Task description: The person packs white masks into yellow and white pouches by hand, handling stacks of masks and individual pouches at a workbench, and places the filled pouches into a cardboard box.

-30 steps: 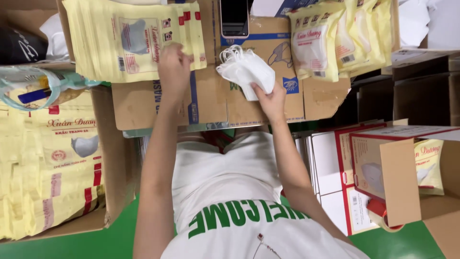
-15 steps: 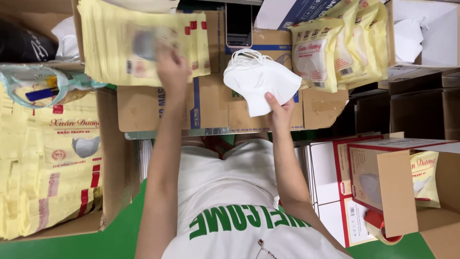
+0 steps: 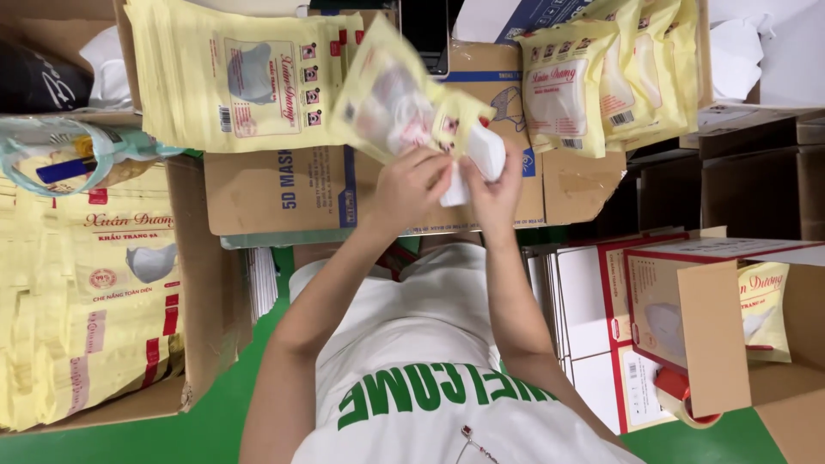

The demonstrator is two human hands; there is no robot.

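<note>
We see left hand (image 3: 411, 185) grasping yellow pouch (image 3: 397, 101) (blurred), right hand (image 3: 491, 191) gripping white masks (image 3: 478, 155), both above cardboard box (image 3: 284, 185).

- My bench here is a flattened brown cardboard box (image 3: 284, 193) lying across in front of me.
- A stack of empty yellow pouches (image 3: 232, 82) lies on its left part.
- A heap of filled yellow packets (image 3: 601, 69) rests on its right part.
- A dark phone (image 3: 427, 34) stands at the far edge.
</note>
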